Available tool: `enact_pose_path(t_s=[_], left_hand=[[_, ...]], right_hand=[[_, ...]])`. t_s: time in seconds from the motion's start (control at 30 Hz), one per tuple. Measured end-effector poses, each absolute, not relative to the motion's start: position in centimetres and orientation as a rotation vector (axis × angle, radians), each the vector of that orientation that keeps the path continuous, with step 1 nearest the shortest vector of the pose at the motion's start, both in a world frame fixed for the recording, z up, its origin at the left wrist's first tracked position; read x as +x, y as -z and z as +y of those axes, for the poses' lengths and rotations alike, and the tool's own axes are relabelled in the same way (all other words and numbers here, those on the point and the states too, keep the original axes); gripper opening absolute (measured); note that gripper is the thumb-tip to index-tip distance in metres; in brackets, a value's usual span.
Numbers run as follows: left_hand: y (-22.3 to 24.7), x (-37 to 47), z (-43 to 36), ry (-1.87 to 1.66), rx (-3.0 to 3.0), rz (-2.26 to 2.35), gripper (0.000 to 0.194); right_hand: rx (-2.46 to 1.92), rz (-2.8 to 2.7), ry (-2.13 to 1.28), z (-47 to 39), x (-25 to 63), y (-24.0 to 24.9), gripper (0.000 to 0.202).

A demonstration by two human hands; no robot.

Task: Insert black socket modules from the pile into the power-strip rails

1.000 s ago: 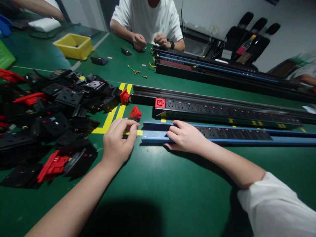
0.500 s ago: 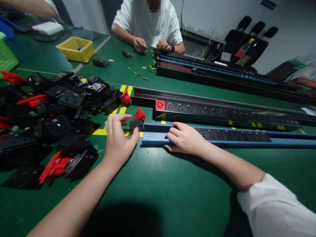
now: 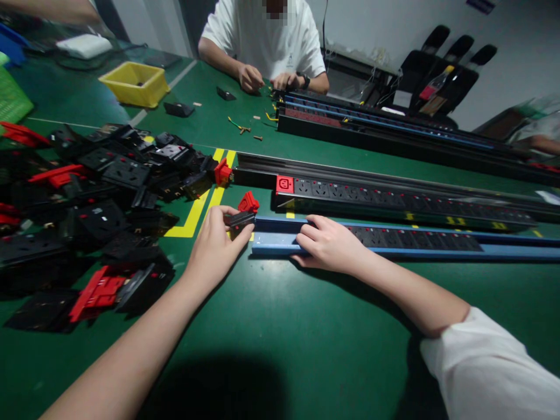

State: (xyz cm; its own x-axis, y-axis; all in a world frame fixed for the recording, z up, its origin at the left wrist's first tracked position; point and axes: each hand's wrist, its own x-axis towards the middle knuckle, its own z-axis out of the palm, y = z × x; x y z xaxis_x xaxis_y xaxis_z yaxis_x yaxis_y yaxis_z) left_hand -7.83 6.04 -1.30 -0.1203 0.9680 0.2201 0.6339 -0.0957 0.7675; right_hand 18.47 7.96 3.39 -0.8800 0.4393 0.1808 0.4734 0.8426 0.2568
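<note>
My left hand [image 3: 213,244] pinches a black socket module [image 3: 242,220] between thumb and fingers, close to the left end of a long blue channel rail [image 3: 272,240]. Across that rail lies my right hand [image 3: 330,244], its fingers curled over the far side and the thumb at the near edge. A row of black sockets [image 3: 415,240] sits inside the rail to the right of this hand; whatever is under the palm is hidden. Just behind the pinched module, a red socket module [image 3: 248,202] rests on the green table [image 3: 280,338].
Left of my hand spreads a heap of black and red socket modules [image 3: 98,219]. Behind the blue rail lies a black strip with sockets [image 3: 376,197]. Farther back are a yellow bin [image 3: 135,93], several screws [image 3: 258,138] and more long rails [image 3: 371,131]. A co-worker [image 3: 266,49] sits opposite.
My left hand has closed on the black socket module, which is now lifted and tilted slightly at the rail's end. My right hand stays on the rail.
</note>
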Motion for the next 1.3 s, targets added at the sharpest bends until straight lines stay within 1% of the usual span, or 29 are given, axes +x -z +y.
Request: enact_pose_path(t_s=[0.3,0.5,0.83,0.97,1.07,1.17,1.3], left_hand=[[0.7,-7.9,5.8,-1.134,1.6,1.716,0.038],[1.4,-8.2,6.3,-1.273,1.395,1.625,0.047],[1.5,-8.3,6.5,-1.354,1.411,1.603,0.043],[1.8,-8.3,6.4,-1.282,1.491,1.757,0.042],[1.8,-8.1,6.2,-1.173,1.463,1.901,0.045],[1.6,-8.0,6.1,-1.143,1.458,1.911,0.05],[1.1,-8.1,6.2,-1.242,1.457,1.814,0.056]], right_hand=[[-0.74,-2.904,0.448,8.0,18.4,-3.4,0.03],[-0.733,-2.912,0.454,8.0,18.5,-3.3,0.031],[-0.74,-2.921,0.451,8.1,18.6,-3.3,0.032],[-0.723,-2.908,0.453,8.1,18.6,-3.2,0.031],[-0.72,-2.905,0.451,8.1,18.5,-3.3,0.031],[-0.726,-2.907,0.443,8.0,18.5,-3.3,0.031],[-0.732,-2.914,0.443,8.0,18.5,-3.4,0.032]])
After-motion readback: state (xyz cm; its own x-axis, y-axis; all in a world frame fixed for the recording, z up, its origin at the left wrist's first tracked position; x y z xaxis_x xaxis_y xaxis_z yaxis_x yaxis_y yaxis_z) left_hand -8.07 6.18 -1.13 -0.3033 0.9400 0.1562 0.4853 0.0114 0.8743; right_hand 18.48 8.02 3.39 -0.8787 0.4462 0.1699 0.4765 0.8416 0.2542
